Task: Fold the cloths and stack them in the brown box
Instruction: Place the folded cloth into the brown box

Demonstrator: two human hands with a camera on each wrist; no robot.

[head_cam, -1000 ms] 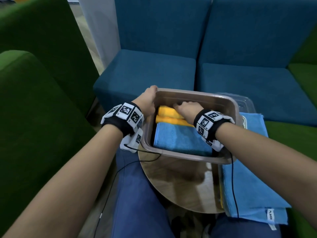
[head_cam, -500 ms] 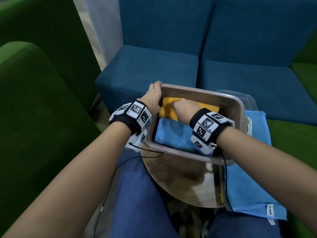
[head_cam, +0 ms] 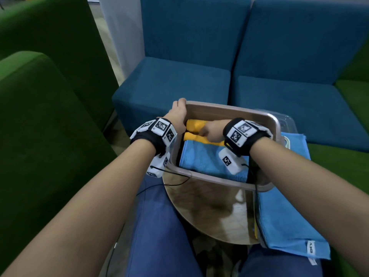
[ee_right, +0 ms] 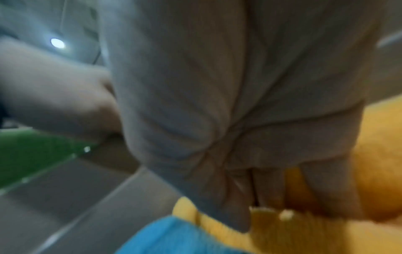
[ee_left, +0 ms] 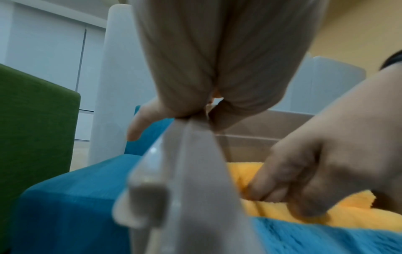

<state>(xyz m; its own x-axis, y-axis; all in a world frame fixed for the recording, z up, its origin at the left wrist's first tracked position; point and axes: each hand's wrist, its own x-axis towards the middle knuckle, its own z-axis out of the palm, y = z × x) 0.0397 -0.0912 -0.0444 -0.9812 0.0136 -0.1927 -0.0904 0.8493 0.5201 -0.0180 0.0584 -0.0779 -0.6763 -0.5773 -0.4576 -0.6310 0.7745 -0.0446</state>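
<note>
The left hand [head_cam: 178,116] is clamped over the left rim of the brown box [head_cam: 229,110], thumb inside and fingers outside, while the right hand [head_cam: 212,130] is curled inside the box, its fingers pinching the yellow cloth [head_cam: 194,124]. The yellow cloth is bunched at the far end of the box, directly under the right hand and just beside the left; a folded blue cloth [head_cam: 201,158] is laid at the near end, touching it. The box is set on a round table [head_cam: 209,212], with a second blue cloth [head_cam: 287,220] spread to its right.

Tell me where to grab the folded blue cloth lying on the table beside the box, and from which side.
Take the blue cloth at its near corner, by the white tag, coming in from the right. That end overhangs the round table, so fingers can probably slip under it; its far end is tucked beside the brown box.
</note>
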